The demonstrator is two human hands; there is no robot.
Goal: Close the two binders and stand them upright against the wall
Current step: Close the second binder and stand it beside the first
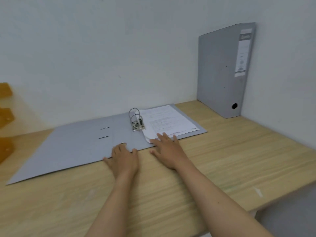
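Note:
A grey lever-arch binder [71, 147] lies open and flat on the wooden desk [222, 159], its metal rings [135, 117] upright and a stack of white papers [169, 122] on its right half. My left hand [123, 158] rests with spread fingers on the binder's near edge by the spine. My right hand [166, 147] lies flat with its fingertips on the near corner of the papers. A second grey binder [220, 72] stands shut and upright in the far right corner, leaning against the wall.
White walls [102, 48] rise behind and to the right of the desk. An orange-brown wooden object [6, 120] sits at the left edge. The desk's right edge drops off near the lower right, and bare wood lies in front of the open binder.

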